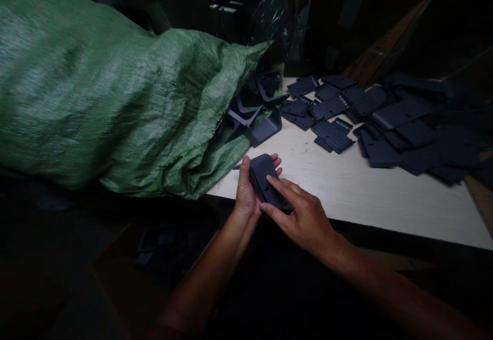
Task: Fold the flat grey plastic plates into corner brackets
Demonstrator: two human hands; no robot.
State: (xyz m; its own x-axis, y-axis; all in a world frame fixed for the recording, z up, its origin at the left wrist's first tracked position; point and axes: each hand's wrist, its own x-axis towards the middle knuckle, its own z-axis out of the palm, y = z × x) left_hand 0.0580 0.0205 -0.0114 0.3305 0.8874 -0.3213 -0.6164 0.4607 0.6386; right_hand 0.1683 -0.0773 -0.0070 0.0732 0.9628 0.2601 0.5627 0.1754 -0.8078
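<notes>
A dark plastic part [263,171] with rounded corners rests at the near edge of the pale table [346,186]. My left hand [246,191] wraps round its left side, thumb on top and fingertips showing past its far edge. From the right, my right hand [300,211] presses thumb and forefinger against the part's near end. Both hands are closed on this one part.
A big green woven sack [96,93] lies on its side at the left, its mouth spilling dark angled brackets [256,114]. Flat ribbed plates [327,116] and larger dark parts [408,134] are heaped at the back right. Below the table it is dark.
</notes>
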